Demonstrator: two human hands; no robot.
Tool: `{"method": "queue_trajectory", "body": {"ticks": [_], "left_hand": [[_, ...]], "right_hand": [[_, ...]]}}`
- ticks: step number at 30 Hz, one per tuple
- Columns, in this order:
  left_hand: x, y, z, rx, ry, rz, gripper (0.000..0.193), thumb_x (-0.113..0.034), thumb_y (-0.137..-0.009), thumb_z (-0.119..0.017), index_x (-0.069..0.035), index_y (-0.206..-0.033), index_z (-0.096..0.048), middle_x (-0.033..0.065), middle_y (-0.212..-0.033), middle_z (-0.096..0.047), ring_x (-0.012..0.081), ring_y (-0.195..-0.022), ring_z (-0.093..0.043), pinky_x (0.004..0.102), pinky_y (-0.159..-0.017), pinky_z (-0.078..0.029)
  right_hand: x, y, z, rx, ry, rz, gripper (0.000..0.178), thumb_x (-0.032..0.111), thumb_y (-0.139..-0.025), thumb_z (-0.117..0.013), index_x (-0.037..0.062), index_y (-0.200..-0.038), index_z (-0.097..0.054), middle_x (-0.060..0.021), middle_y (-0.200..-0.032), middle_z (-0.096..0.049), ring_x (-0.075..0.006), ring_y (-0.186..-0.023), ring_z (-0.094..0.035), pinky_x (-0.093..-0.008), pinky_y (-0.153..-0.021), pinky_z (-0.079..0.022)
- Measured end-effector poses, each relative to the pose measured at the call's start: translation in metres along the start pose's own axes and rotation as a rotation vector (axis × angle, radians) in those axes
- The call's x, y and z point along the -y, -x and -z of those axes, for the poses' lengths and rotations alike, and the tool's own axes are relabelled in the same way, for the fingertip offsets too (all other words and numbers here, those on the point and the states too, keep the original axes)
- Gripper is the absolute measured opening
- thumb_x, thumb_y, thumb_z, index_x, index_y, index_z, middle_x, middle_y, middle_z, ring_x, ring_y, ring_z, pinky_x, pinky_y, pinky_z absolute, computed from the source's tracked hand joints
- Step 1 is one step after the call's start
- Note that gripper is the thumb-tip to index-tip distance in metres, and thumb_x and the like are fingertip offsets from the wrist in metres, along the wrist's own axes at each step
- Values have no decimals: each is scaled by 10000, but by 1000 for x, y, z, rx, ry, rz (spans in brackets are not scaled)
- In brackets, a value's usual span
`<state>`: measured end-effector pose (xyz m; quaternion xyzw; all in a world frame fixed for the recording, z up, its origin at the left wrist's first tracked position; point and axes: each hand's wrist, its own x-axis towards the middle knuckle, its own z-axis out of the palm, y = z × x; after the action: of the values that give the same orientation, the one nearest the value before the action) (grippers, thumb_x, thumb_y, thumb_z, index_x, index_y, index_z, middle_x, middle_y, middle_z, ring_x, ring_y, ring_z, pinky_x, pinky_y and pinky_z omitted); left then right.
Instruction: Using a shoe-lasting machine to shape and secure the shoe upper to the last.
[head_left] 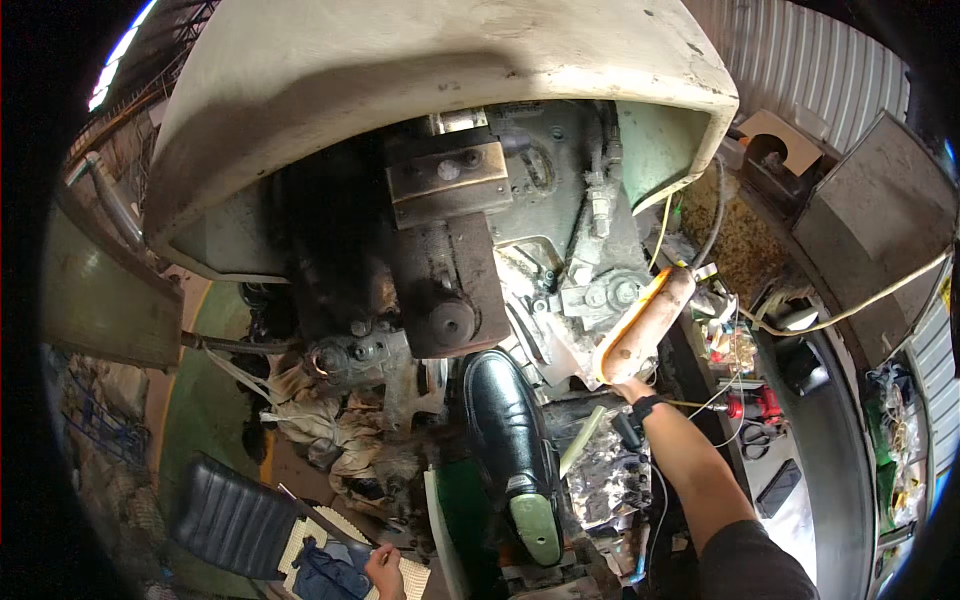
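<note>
A black leather shoe (497, 415) sits on a pale green shoe last (537, 525) in the middle, its toe towards the machine's dark metal press block (450, 290). To the right of it, my right hand (629, 389) is at the lower end of a long work lamp (648, 322), closed on it; most of the fingers are hidden behind the lamp. The lamp lights the metal parts beside the shoe. Low on the left, my left hand (384, 572) is closed around the end of a long thin tool (325, 522), whose kind I cannot make out.
A large cream machine hood (440, 60) overhangs the work. Crumpled cloth (350, 430) hangs at left, above a black ribbed seat (235, 515). On the right are scissors (757, 440), a red tool (757, 403), a phone (778, 488) and loose cables.
</note>
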<state>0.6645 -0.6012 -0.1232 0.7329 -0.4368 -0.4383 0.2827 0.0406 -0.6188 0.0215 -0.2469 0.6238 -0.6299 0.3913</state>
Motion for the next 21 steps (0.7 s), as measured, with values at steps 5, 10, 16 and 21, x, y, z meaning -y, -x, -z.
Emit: {"method": "queue_trajectory", "body": {"ticks": [5,10,16,21], "left_hand": [[-38,6,0,-19,172,5,293,-49,-892,-689,41,-1168,-647,112,-1047,-673,207,-940,-645,316,-840,-518],[-84,30,-15,74,157,-146,249,-55,-907,-688,28,-1141,-667,113,-1061,-687,207,-965,-649,324,-860,-517],[-111,42,-33,30,152,-142,162,-13,-896,-692,41,-1050,-694,111,-1038,-718,187,-981,-665,319,-885,-510],[-186,48,-80,203,252,-575,237,-106,-960,-667,49,-1139,-674,137,-1192,-684,222,-1123,-635,346,-988,-485]], "right_hand": [[18,14,1,18,66,34,553,168,-991,-529,-57,-1463,-350,-189,-1367,-540,-240,-1192,-546,-363,-1007,-451],[25,23,-3,62,265,86,445,242,-1042,-456,-24,-1398,-462,-133,-1341,-579,-206,-1179,-564,-326,-975,-464],[29,31,-20,55,131,12,438,250,-1055,-413,-28,-1389,-468,-134,-1272,-622,-195,-1142,-588,-319,-961,-477],[14,24,-6,-129,453,78,457,140,-981,-557,-104,-1351,-448,-136,-1029,-687,-203,-841,-660,-318,-688,-540]]}}
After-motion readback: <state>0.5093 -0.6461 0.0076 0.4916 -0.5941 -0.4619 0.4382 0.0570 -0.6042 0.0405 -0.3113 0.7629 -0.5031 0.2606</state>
